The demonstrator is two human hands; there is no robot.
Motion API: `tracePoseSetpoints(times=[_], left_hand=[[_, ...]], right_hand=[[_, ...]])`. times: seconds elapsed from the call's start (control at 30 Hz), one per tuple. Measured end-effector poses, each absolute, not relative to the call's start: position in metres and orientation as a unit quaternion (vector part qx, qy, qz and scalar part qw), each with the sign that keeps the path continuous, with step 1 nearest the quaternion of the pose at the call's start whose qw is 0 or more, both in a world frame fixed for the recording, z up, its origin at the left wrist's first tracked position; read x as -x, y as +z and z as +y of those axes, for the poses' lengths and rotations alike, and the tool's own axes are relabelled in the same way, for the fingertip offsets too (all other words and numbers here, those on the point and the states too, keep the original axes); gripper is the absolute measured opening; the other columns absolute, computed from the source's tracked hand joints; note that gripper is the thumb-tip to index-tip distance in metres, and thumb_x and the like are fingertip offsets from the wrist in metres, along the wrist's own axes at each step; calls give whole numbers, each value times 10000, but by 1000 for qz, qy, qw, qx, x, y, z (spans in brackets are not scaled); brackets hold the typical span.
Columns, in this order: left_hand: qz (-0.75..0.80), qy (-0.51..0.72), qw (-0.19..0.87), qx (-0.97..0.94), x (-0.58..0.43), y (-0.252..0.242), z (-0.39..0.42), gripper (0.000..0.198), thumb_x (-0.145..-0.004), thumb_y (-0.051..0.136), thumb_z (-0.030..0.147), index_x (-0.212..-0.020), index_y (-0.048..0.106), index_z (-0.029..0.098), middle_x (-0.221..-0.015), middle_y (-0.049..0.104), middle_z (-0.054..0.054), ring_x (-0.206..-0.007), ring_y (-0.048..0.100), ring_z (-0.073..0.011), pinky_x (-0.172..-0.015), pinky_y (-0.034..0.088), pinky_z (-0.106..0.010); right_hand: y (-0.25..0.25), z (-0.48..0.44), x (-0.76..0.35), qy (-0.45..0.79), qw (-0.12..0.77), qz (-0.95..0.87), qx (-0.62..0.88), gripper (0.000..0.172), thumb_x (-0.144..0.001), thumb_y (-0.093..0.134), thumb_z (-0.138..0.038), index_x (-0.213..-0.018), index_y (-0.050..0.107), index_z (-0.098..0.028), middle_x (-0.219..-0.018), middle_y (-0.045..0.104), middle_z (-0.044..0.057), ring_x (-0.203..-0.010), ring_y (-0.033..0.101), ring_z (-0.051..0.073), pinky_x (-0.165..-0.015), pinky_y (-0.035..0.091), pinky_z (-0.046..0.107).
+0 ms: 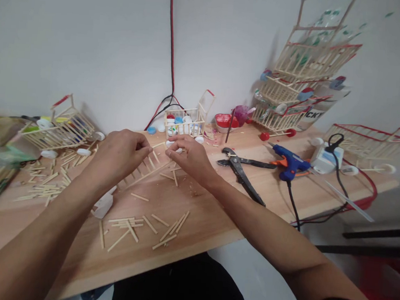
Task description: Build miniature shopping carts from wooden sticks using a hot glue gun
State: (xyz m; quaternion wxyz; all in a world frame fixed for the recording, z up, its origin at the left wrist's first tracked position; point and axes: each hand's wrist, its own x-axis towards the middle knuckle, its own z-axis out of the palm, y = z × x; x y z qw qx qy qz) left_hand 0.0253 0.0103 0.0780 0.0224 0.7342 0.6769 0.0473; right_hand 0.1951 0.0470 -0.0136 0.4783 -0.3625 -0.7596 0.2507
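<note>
A small ladder-like frame of thin wooden sticks (146, 172) is tilted in front of me, over the table. My left hand (121, 155) is closed on its upper rail, thumb against the fingers, and covers part of it. Close to the frame's right end is my right hand (194, 161), palm down, its thumb and fingertips slightly apart with a white cap showing behind the gap. Nothing shows between those fingers. Loose cut sticks (127, 223) lie on the table nearer to me, and a crumpled whitish piece (104, 203) lies below my left hand.
A mini stick cart with bottle caps (184, 123) stands behind my hands; another cart (61, 127) is at left. Right are pliers (240, 169), a blue glue gun (289, 161) with its cord, stacked carts (295, 88) and a red dish (225, 123). More sticks (47, 184) lie left.
</note>
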Motion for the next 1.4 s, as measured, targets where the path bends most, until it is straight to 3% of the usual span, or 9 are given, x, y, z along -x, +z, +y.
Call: tracePoseSetpoints(times=[0.4, 0.7, 0.87, 1.07, 1.27, 1.4], left_hand=[[673, 100, 38, -732, -22, 67, 13, 242, -729, 490, 380, -697, 662, 214, -627, 660, -40, -597, 575, -210, -590, 311, -300], [648, 102, -20, -754, -25, 61, 14, 241, -760, 451, 334, -679, 647, 218, -669, 661, -68, -644, 568, -238, -585, 299, -322], [651, 113, -35, -750, -26, 59, 12, 248, -773, 455, 337, -715, 666, 219, -710, 686, -75, -688, 596, -257, -579, 307, -324], [644, 162, 20, -747, -22, 45, 10, 335, -780, 455, 338, -914, 727, 195, -783, 729, -72, -723, 634, -248, -633, 385, -320], [620, 199, 76, -755, -13, 28, 17, 359, -790, 478, 468, -810, 704, 190, -859, 722, -85, -753, 630, -235, -684, 425, -321], [639, 222, 133, -724, -13, 23, 23, 304, -742, 552, 474, -707, 666, 194, -749, 704, -60, -689, 611, -208, -645, 411, -298]], right_hand=[[-14, 45, -190, 237, 459, -764, 387, 151, -822, 658, -198, -674, 631, -177, -1048, 684, 81, -1032, 617, 184, -940, 420, 332], [-12, 43, -188, 210, 431, -774, 414, 170, -826, 635, -171, -663, 591, -171, -1049, 670, 86, -1007, 595, 188, -915, 393, 322], [-12, 42, -188, 198, 406, -784, 425, 132, -855, 619, -197, -728, 591, -171, -873, 661, 35, -859, 574, 169, -782, 374, 283], [-19, 43, -185, 196, 372, -795, 437, 159, -889, 583, -206, -736, 583, -167, -788, 634, 9, -750, 523, 143, -704, 319, 265], [-27, 42, -182, 184, 352, -807, 437, 146, -901, 585, -228, -771, 604, -164, -819, 648, 14, -790, 527, 151, -724, 295, 273], [-27, 40, -181, 173, 338, -811, 445, 168, -913, 578, -257, -778, 620, -166, -824, 656, 15, -792, 530, 157, -720, 277, 283]])
